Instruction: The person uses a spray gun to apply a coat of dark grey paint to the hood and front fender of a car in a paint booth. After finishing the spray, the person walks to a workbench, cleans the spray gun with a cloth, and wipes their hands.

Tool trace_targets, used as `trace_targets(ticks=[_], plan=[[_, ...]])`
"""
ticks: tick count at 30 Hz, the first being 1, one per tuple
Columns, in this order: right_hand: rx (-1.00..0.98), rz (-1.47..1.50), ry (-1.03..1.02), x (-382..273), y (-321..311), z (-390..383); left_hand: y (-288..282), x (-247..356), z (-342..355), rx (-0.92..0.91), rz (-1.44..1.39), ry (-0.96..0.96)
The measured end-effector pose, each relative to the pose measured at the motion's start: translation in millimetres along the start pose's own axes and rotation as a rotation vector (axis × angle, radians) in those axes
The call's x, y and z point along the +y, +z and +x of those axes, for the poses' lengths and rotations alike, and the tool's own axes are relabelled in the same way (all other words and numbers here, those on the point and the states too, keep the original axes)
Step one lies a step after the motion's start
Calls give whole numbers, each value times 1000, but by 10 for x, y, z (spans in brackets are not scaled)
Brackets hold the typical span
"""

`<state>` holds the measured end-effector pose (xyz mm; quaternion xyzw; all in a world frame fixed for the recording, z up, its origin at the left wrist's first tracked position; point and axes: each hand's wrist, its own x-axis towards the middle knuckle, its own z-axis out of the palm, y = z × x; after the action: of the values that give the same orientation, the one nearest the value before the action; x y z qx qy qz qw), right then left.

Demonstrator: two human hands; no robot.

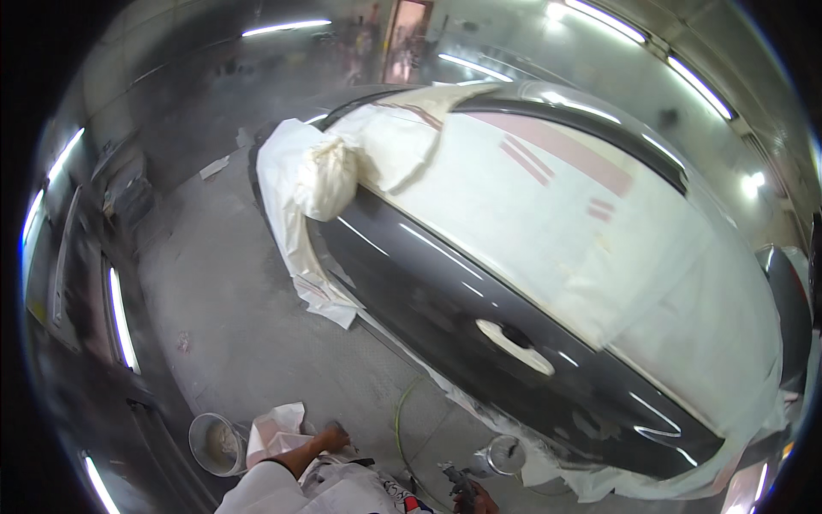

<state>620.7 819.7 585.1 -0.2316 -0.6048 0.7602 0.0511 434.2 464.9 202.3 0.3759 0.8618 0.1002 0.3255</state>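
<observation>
In my right hand [481, 500], at the bottom edge, is a spray gun [461, 481] with a silver cup [503, 456]; the fingers wrap round its grip. My left hand [336, 438] hangs over the floor beside a piece of white and pink paper [276, 430]. It looks small and dark, and its fingers do not show clearly. Ahead on the right stands a car with a glossy dark grey side panel [411, 274]. Masking paper [591, 257] covers its windows, and the door handle [515, 347] is pale. The spray gun is apart from the panel, near its lower edge.
A bucket [204, 444] with pale contents stands at lower left. A yellow-green hose [398, 420] runs over the grey floor [231, 283]. A bundled white cloth [330, 180] and loose sheeting hang at one end of the car. Dark panels [77, 283] stand along the left wall.
</observation>
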Motion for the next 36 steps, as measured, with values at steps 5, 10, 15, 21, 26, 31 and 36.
trace_targets(ticks=[5,10,15,21,26,31,36], plan=[[-358,-108,5,127,1611,817,-60,-853,-959,0,-268,-132],[-813,-151,263,155,3176,1246,78,-1675,-2132,784,-894,-787],[-1150,-277,372,364,4350,1725,-581,-1713,-2690,1240,-1462,-959],[-1410,-375,439,662,5761,2056,-209,-1879,-3116,1397,-1838,-1097],[-1422,-547,471,1186,6914,2567,-819,-2361,-3109,1410,-2037,-1262],[-1492,-570,258,1213,8363,3250,-1533,-3413,-3205,1279,-2013,-1269],[-1453,-362,267,1141,9535,3645,-2124,-4585,-3561,1187,-1937,-1237]])
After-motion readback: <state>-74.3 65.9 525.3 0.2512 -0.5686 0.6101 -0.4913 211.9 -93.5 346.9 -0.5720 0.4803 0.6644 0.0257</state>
